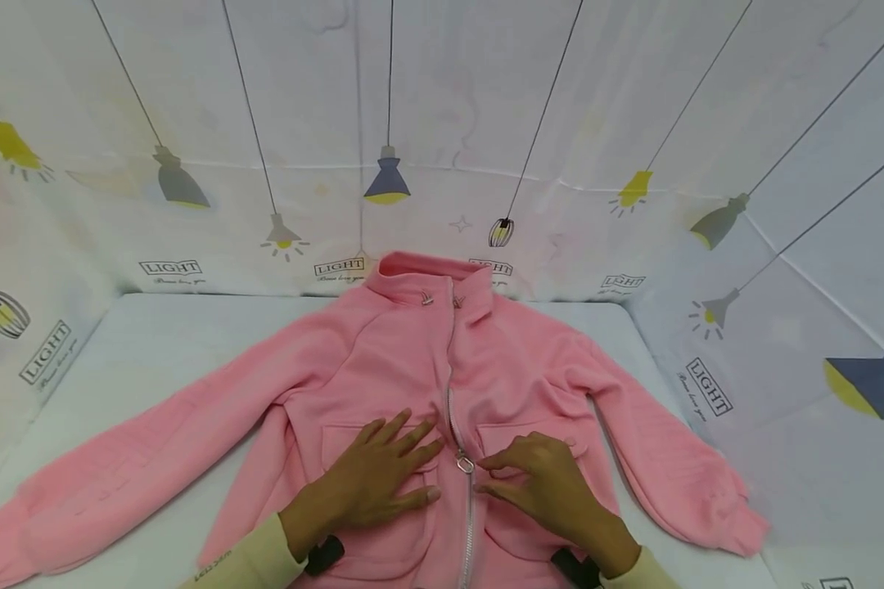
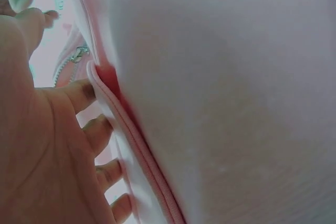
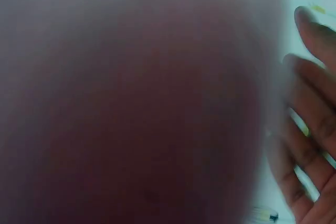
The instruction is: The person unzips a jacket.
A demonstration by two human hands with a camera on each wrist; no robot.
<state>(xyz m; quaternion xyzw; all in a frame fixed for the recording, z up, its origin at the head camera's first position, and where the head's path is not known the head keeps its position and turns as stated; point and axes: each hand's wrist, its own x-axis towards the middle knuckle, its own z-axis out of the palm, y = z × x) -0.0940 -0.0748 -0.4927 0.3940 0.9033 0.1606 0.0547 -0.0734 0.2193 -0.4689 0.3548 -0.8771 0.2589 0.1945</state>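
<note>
A pink zip jacket (image 1: 390, 368) lies front up with its sleeves spread. Its metal zipper pull (image 1: 465, 465) sits midway down the front, with silver teeth (image 1: 468, 532) running below it. My left hand (image 1: 379, 474) rests spread over the chest pocket left of the zipper; in the left wrist view its fingers (image 2: 97, 132) lie along the pocket flap's piped edge (image 2: 139, 145). My right hand (image 1: 548, 483) is just right of the pull, thumb and index fingertip parted beside it. In the right wrist view, blurred pink cloth (image 3: 131, 103) hides much, and the fingers (image 3: 310, 98) look loosely bent.
The jacket lies on a white table (image 1: 184, 327), its collar (image 1: 427, 274) against the back wall cloth (image 1: 427, 82) printed with hanging lamps. One sleeve (image 1: 140, 458) reaches the left edge of view; the other sleeve (image 1: 670, 458) slants to the right table edge.
</note>
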